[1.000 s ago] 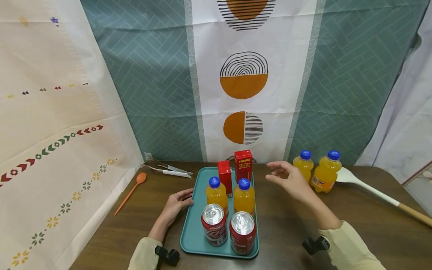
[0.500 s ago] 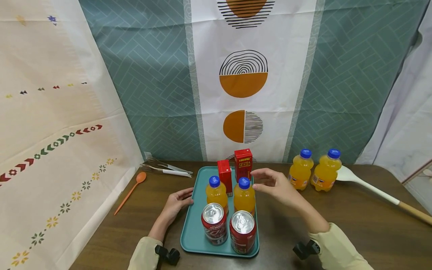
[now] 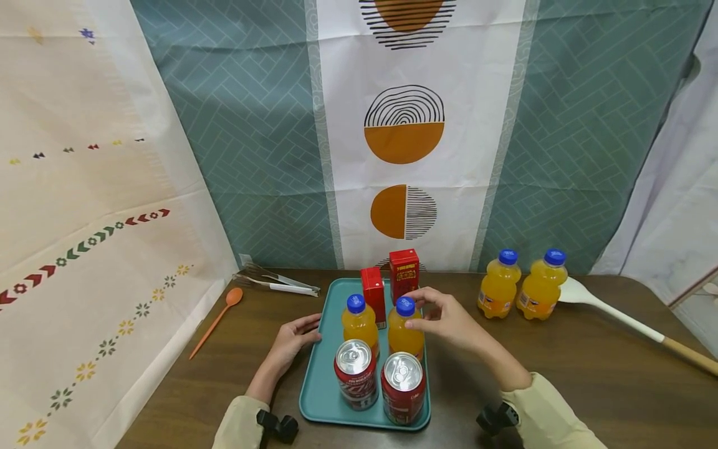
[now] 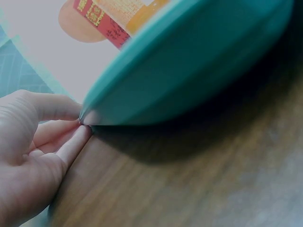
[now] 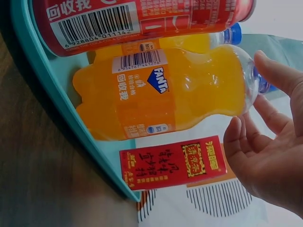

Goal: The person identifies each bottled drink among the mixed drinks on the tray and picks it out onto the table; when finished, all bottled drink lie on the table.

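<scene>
In the head view, a teal tray [image 3: 320, 386] carries two cola cans [image 3: 357, 381], two Fanta bottles with blue caps [image 3: 359, 324] and two red drink cartons [image 3: 373, 299]. My left hand [image 3: 290, 345] pinches the tray's left rim; in the left wrist view its fingertips meet at the tray edge [image 4: 142, 106]. My right hand [image 3: 449, 321] has thumb and fingers round the neck of the right Fanta bottle [image 3: 405, 340], just under its cap. The right wrist view shows this bottle [image 5: 189, 90] upright in the tray, beside a red carton [image 5: 175, 163].
Two more orange Fanta bottles [image 3: 499, 287] stand at the back right, next to a white spatula with a wooden handle [image 3: 611, 312]. An orange spoon [image 3: 219, 318] and metal utensils with white handles [image 3: 286, 285] lie left of the tray. Patterned cloth [image 3: 269, 156] hangs behind the table.
My right hand has moved left from near the back-right bottles to the neck of the right Fanta bottle on the tray. My left hand has stayed at the tray rim.
</scene>
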Motion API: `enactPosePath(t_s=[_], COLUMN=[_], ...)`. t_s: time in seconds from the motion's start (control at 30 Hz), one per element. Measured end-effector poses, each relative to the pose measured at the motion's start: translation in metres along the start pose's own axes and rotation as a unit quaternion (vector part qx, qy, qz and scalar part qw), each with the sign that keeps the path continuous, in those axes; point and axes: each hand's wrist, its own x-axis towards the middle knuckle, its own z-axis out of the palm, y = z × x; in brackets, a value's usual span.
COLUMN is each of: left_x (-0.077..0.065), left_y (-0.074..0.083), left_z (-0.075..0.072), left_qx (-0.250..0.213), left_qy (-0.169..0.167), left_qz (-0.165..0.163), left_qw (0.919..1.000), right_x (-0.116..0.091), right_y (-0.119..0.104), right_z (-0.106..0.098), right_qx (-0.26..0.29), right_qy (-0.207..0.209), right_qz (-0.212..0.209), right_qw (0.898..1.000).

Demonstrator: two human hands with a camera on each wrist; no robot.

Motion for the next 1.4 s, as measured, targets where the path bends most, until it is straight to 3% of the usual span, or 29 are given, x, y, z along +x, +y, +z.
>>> enactPosePath(t_s=[0.67,0.97,1.4], left_x=[-0.0012,-0.0011,-0.0017], left_y=[0.002,0.0005,0.0003], left_z=[-0.0003,0.0,-0.0002], left_qx=[-0.002,-0.003,-0.002], left_qy=[-0.003,-0.001,-0.004], left_qz=[-0.004,-0.002,-0.001], left_qw=[1.0,1.0,1.0], right_x=[0.0028,0.0003,-0.0016], right_y=[0.0012,-0.0017,-0.0041], right_z=[0.0038,0.006,0.0087], right_qx=[0.007,-0.007,-0.012], right_qy=[0.011,0.023,0.027], right_qz=[-0.005,-0.039,-0.036], right_qw=[1.0,0.999,0.999])
